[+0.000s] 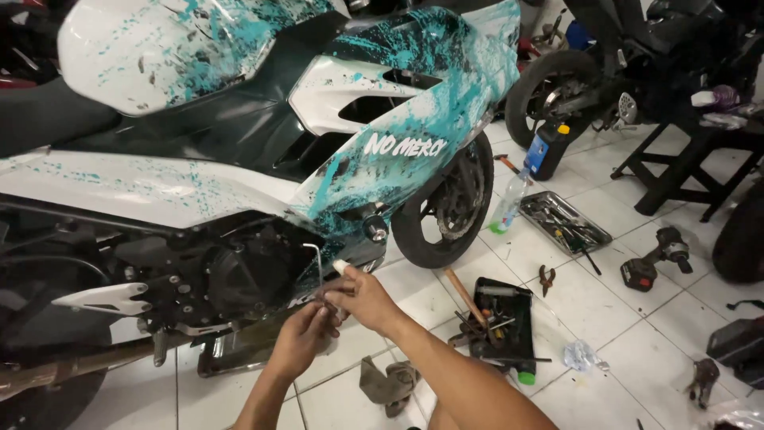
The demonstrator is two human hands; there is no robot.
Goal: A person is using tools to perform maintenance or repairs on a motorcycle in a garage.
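A motorcycle with a white and teal splattered fairing stands on its wheels, filling the left of the view. Both my hands meet just under the fairing's lower edge, beside the black engine. My left hand is closed at the foot of a thin L-shaped metal key that sticks straight up. My right hand pinches a small white piece right next to the key. What the key's lower end sits in is hidden by my fingers.
On the white tiled floor lie a black tool tray, a metal tray of tools, a wooden-handled hammer, pliers, a cordless drill, a plastic bottle and a rag. A second motorcycle's wheel and a black stool stand behind.
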